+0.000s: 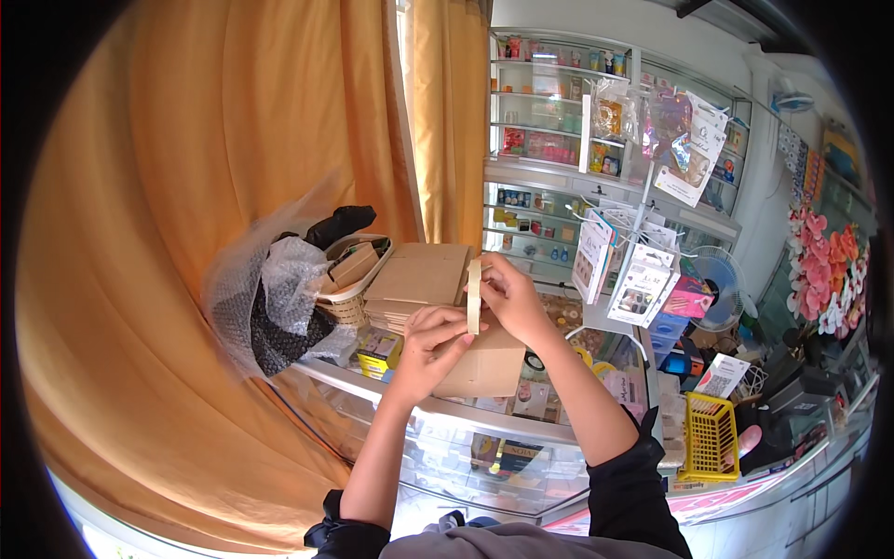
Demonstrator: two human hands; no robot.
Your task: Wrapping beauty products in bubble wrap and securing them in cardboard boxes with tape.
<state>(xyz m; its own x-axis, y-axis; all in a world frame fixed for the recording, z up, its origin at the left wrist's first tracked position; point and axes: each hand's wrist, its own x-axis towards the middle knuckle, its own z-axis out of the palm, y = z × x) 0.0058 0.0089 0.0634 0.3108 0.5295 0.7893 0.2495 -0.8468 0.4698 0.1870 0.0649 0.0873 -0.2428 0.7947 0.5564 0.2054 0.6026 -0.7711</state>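
Observation:
A narrow roll of pale yellow tape (474, 297) is held on edge between my two hands. My left hand (431, 346) has its fingertips at the roll's lower end, while my right hand (513, 293) pinches its upper right side. Whether a strip is peeled loose cannot be made out. Right below my hands a closed brown cardboard box (482, 367) rests on the glass counter (552, 419). Behind it lies a stack of flat cardboard pieces (419, 272), partly covered by my left hand.
Left of the cardboard stand a wicker basket (346, 307) with items and a heap of bubble wrap (293, 279). A small yellow box (380, 351) sits at the counter's left. To the right rise a wire display rack (635, 230) with hanging packets and a yellow plastic basket (711, 437).

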